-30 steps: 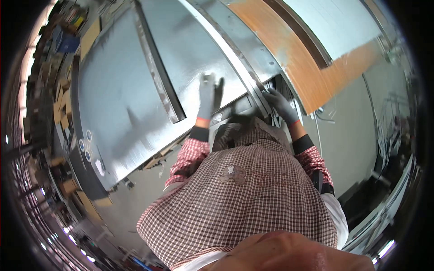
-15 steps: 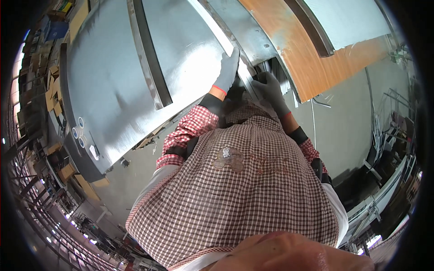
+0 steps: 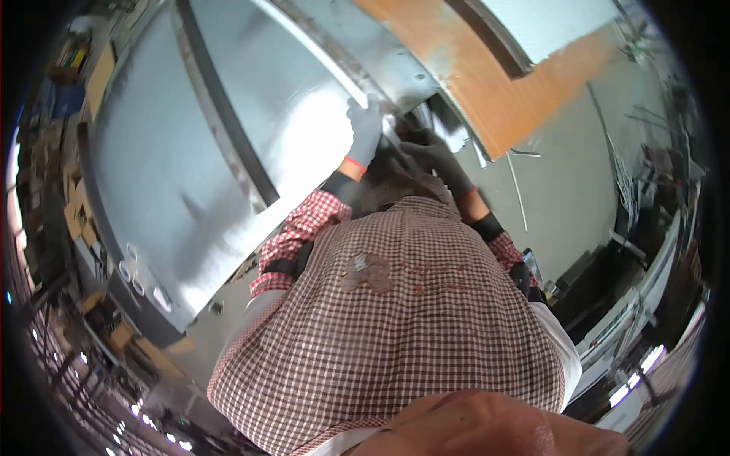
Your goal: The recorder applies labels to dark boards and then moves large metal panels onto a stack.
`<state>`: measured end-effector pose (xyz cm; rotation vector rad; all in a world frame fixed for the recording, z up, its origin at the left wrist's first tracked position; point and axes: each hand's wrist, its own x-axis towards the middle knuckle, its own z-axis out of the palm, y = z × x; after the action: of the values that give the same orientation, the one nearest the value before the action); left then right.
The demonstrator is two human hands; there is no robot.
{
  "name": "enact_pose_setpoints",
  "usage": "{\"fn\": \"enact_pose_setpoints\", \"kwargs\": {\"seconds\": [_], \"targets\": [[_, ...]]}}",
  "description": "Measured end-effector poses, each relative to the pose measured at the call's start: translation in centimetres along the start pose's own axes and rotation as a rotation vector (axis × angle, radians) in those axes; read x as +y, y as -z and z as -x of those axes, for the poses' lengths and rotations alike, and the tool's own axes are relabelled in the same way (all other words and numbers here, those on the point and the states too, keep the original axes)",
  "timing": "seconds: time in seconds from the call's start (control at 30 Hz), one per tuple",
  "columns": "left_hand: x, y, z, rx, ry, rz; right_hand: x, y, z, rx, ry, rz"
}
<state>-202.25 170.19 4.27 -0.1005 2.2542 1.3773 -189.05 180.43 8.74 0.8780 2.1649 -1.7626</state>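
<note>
A long, narrow, pale metal strip runs from the far edge toward my body across a large grey metal sheet. Near the strip's close end, my left hand, in a grey glove, is closed around it. My right hand, in a darker grey glove, is just to the right and nearer to me, its thumb side against the strip's end. Some of its fingers are hidden and blurred. The end of the strip between my hands is hard to make out.
A dark metal bar lies on the sheet at left; another rests on an orange wood-grain board at right. White rolls sit at the sheet's near left corner. Thin rods lie on the grey floor.
The view has turned slightly, so the sheet and board sit differently in the picture. Both hands appear a little further left and remain at the strip's near end.
</note>
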Motion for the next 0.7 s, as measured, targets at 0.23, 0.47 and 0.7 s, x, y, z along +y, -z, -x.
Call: {"fn": "enact_pose_setpoints", "kwargs": {"seconds": [0.23,0.47,0.7], "targets": [[-2.5,-0.7,-0.5,0.032,-0.096,-0.011,5.9,-1.6,-2.5,-0.326,0.005,-0.395],[-2.5,-0.7,-0.1,-0.106,-0.116,0.077,11.6,-2.5,-4.4,-0.239,0.481,-0.251],[-0.3,2.3,4.5,-0.335,-0.024,0.692,-0.6,0.9,4.3,-0.154,0.031,0.052]]}}
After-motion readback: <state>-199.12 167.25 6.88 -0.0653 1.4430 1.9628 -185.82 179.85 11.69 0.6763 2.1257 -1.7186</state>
